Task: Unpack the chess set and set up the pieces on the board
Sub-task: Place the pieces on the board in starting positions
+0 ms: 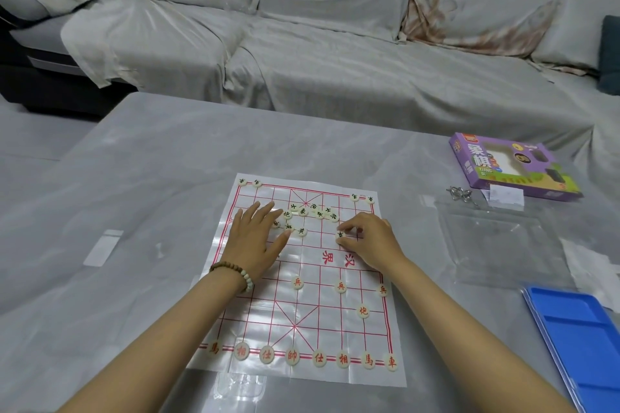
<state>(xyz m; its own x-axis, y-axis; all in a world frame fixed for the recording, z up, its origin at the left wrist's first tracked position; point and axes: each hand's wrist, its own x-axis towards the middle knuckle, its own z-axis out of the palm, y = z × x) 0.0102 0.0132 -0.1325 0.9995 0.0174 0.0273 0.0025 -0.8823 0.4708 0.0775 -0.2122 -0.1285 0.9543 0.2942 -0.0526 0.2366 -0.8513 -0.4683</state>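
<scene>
On the paper board [255, 315] mid-table, your right hand [372, 240] pinches one black-lettered piece [340, 235] beyond the river line, your left hand [256, 240] lies flat, fingers spread, beside the loose black pieces [303, 212], and the purple box [513, 173] sits far right.

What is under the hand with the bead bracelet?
The left hand lies flat over the board, and black-lettered pieces peek out beside its fingers. Anything beneath the palm is hidden.
</scene>
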